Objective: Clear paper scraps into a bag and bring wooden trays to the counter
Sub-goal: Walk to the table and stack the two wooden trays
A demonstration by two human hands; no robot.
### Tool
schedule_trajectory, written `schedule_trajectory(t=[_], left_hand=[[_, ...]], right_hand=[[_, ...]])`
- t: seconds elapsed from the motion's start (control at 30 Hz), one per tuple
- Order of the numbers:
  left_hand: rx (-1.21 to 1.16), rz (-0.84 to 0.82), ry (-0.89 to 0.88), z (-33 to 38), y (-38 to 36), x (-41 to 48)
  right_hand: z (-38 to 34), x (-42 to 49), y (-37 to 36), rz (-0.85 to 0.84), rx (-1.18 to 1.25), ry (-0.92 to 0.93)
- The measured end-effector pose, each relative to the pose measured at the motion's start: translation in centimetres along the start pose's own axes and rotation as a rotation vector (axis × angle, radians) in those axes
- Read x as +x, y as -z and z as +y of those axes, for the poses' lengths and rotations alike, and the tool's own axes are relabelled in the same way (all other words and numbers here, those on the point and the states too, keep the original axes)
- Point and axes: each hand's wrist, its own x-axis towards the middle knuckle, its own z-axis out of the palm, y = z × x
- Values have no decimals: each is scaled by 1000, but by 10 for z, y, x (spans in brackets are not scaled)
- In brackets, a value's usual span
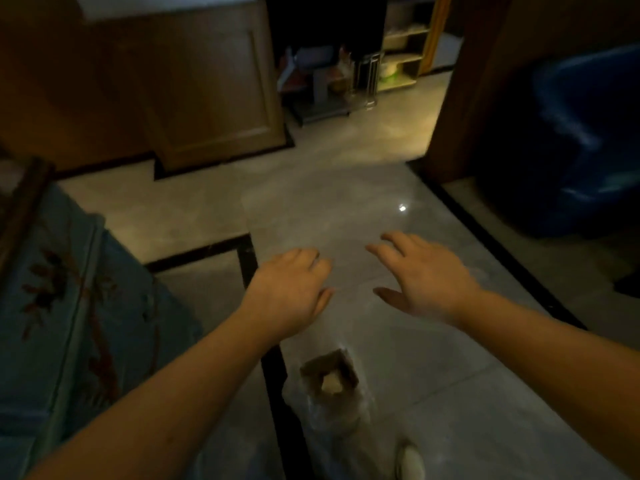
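Your left hand (294, 289) and right hand (426, 275) are open, holding nothing; bag (332, 393) at 6 o'clock holds scraps, no trays visible yet.

No legible text anywhere.

Both bare forearms extend forward from the lower corners of the view, converging toward the centre. The left hand (294, 289) is held palm down, its fingers (320, 263) curled loosely inward and its thumb pointing toward the other hand; its grip is empty. The right hand (426, 275) is also palm down, with the fingers (384, 252) spread and stretched forward and to the left, the thumb splayed apart below them; its grip is likewise empty. The two hands sit level and near each other without touching. No sleeves cover either arm up to the frame edge.
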Motion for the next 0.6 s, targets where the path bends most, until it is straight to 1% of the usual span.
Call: schedule_trajectory(t=[0.17,0.37,0.47,0.6], left_hand=[[-23,152,-137,72,46,55],[-44,223,-374,172,85,122],[-60,235,-468,243,98,156],[-89,266,-566,345,106,195]], right_hand=[[56,-64,56,77,-82,-209],[131,-168,95,133,-150,-441],[174,-232,106,148,-160,-572],[233,-316,117,133,-192,-694]])
